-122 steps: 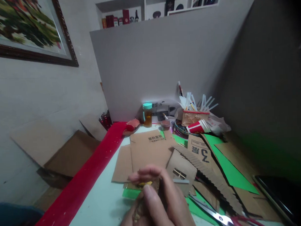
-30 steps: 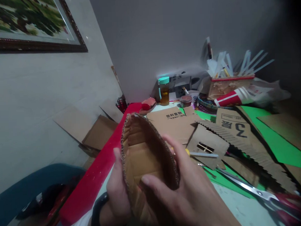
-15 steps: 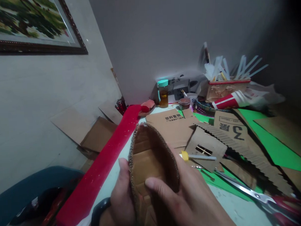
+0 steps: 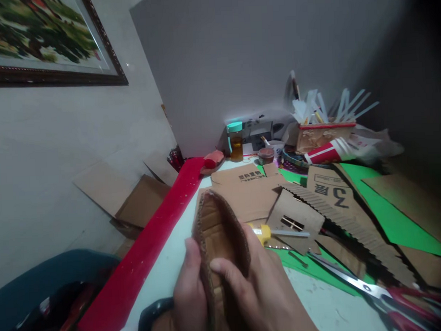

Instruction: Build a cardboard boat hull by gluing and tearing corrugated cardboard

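Low in the middle of the head view is a brown cardboard shape (image 4: pixel 216 233), curved like a boat hull, with a pointed far end and corrugated edges. My left hand (image 4: pixel 190 287) grips its left wall, the thumb up along the outside. From the right, my right hand (image 4: pixel 259 285) wraps round the other wall, and its thumb presses inside the hollow. The near end of the shape is hidden between my hands. A yellow-handled screwdriver (image 4: pixel 264 233) lies just beyond my right hand.
Red-handled scissors (image 4: pixel 367 288) lie at the right on the table, near cut cardboard (image 4: pixel 332 190) and green sheets (image 4: pixel 399 217). A red strip (image 4: pixel 147 250) runs along the left edge. At the back stand a bottle (image 4: pixel 236 145) and a box of straws (image 4: pixel 324 135).
The cardboard shape is turned and looks narrower, its walls closer together. My left hand has moved right and shows more of its back. The camera view has shifted slightly.
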The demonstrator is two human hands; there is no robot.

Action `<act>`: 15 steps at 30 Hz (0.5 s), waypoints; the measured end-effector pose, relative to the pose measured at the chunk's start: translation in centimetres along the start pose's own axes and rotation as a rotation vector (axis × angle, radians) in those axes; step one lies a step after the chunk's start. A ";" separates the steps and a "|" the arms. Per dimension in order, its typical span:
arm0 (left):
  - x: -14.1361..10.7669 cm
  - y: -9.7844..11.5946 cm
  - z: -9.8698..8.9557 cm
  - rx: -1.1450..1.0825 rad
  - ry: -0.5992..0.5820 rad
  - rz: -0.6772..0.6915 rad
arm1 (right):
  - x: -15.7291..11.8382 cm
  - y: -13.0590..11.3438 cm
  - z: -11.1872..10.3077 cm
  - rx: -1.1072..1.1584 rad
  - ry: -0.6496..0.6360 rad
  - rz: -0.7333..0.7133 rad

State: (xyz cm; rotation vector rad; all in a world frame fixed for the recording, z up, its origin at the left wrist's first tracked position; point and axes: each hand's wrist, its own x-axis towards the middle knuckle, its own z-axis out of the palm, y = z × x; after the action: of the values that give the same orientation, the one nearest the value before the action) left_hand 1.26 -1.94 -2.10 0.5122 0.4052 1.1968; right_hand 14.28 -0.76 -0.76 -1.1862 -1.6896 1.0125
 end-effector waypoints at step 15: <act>-0.4 -0.4 -0.3 0.066 -0.004 -0.044 | -0.1 -1.1 -0.8 0.008 0.098 -0.068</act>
State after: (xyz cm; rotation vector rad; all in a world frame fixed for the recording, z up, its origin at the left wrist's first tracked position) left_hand 1.27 -2.41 -2.59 0.5603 0.4517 1.1424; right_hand 14.71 -0.98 0.55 -1.1469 -1.6369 0.9050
